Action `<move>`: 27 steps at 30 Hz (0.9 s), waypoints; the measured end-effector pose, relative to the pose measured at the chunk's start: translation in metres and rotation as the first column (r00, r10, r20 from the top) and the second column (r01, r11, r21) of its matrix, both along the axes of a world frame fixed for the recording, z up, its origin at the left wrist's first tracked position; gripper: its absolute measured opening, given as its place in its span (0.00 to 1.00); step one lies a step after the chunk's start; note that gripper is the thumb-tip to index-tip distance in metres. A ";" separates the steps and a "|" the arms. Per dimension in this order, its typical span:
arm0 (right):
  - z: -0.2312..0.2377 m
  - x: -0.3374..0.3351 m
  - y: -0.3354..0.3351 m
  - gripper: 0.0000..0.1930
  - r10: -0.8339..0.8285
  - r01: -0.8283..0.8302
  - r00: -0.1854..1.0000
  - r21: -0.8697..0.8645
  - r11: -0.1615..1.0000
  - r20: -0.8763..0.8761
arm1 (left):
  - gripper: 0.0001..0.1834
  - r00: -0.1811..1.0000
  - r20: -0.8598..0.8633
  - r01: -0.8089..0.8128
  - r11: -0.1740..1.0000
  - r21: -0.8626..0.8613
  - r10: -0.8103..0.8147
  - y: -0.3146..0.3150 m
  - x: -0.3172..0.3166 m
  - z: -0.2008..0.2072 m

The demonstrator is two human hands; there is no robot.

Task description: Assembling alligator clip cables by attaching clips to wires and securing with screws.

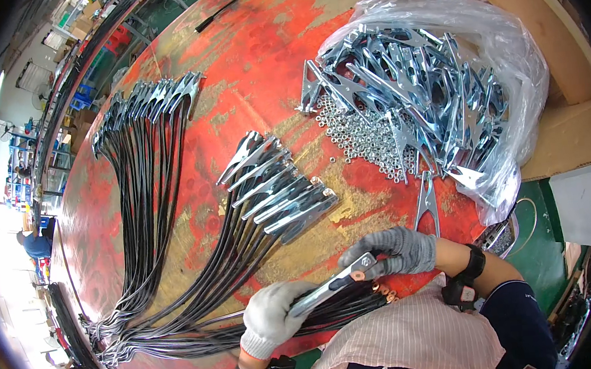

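Observation:
My left hand [275, 316], in a white knit glove, is closed around a silver metal spring clamp [329, 288] held at a slant over the table's near edge. At the clamp's upper right end shows a copper ring terminal [357, 275]. Beside that end is my right hand [403, 251], in a grey glove, its fingers curled in; what they pinch is hidden. Below the hands lie black cables [349, 310] with bare copper ring terminals [387, 293] at their ends. A loose spring clamp [426, 204] lies just beyond my right hand.
Two fanned bundles of black cables with clamps fitted, a far one [151, 99] and a nearer one [274, 186], lie on the worn red table [251, 83]. A clear plastic bag [519, 45] of clamps, beside many small nuts [354, 133], sits by a cardboard box [552, 63].

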State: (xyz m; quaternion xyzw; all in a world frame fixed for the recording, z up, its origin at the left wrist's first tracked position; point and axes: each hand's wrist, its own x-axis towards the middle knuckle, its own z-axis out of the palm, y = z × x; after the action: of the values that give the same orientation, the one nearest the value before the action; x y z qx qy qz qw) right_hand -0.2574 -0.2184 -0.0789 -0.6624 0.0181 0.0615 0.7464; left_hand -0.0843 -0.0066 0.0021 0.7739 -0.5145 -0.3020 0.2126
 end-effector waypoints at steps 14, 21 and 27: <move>0.009 0.003 0.006 0.20 -0.044 0.058 0.996 0.192 0.980 -0.075 | 0.14 0.995 -0.022 -0.103 0.992 -0.070 0.102 0.007 -0.016 -0.009; 0.000 0.006 0.022 0.22 -0.062 0.101 0.987 0.276 0.956 -0.145 | 0.12 0.995 -0.009 -0.097 0.993 -0.065 0.097 0.017 -0.014 -0.016; -0.001 0.008 0.020 0.22 -0.063 0.076 0.994 0.143 0.987 -0.090 | 0.12 0.994 -0.041 -0.104 0.992 -0.076 0.101 0.014 -0.018 -0.019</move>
State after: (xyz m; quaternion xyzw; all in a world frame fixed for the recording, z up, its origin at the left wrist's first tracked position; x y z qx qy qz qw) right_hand -0.2489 -0.1981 -0.0802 -0.6015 0.0686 0.0647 0.7933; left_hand -0.1019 0.0075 -0.0173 0.7846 -0.4815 -0.2848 0.2673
